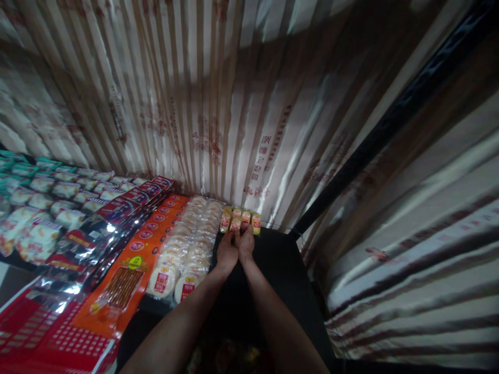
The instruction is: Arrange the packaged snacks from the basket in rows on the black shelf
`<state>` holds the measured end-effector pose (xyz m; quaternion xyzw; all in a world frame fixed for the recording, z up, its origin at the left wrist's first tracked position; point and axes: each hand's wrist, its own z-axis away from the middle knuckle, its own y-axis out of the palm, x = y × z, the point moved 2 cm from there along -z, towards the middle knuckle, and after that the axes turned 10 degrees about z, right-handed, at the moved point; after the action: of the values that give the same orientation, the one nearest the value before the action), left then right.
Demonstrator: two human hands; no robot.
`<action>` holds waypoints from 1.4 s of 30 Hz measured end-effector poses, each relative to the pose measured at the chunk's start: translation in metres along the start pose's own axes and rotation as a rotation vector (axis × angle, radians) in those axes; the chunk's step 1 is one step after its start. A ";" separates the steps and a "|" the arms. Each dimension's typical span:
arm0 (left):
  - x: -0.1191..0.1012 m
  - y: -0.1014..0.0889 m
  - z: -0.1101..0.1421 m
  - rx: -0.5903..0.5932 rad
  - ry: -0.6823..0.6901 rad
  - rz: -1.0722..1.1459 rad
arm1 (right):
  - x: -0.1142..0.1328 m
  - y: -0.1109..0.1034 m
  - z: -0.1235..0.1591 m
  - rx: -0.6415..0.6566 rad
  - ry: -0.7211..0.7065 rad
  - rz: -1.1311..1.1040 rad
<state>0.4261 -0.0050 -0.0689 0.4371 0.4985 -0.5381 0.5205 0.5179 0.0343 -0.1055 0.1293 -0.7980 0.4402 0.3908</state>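
Both of my arms reach toward the back of the black table, with the hands side by side and touching. My left hand is closed, its fingertips at a small yellow packet with a reddish label. Against it, my right hand is closed on the same packet from the other side. Part of the packet is hidden by the fingers. Around it stand several matching packets, such as the yellow packet at the right end of the row. To their left lie rows of round pale cakes in clear wrap.
Further left are orange snack bags, dark red bags and white packs. A red basket stands at lower left. Behind the black table hangs a printed curtain, with a dark slanted pole at right.
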 end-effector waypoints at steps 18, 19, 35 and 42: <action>0.005 0.000 0.001 -0.003 0.053 0.008 | -0.003 0.002 0.006 0.015 -0.180 0.078; 0.004 -0.001 0.003 -0.006 0.057 -0.002 | -0.002 -0.001 0.008 0.010 -0.183 0.084; 0.012 -0.031 0.125 0.093 0.175 -0.179 | 0.004 -0.085 0.141 0.127 -0.044 -0.068; 0.042 -0.050 0.198 0.256 0.368 -0.172 | -0.010 -0.115 0.224 0.129 -0.011 -0.161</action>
<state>0.3832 -0.2086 -0.0822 0.5461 0.5482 -0.5506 0.3133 0.4737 -0.2140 -0.1123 0.2203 -0.7571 0.4571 0.4115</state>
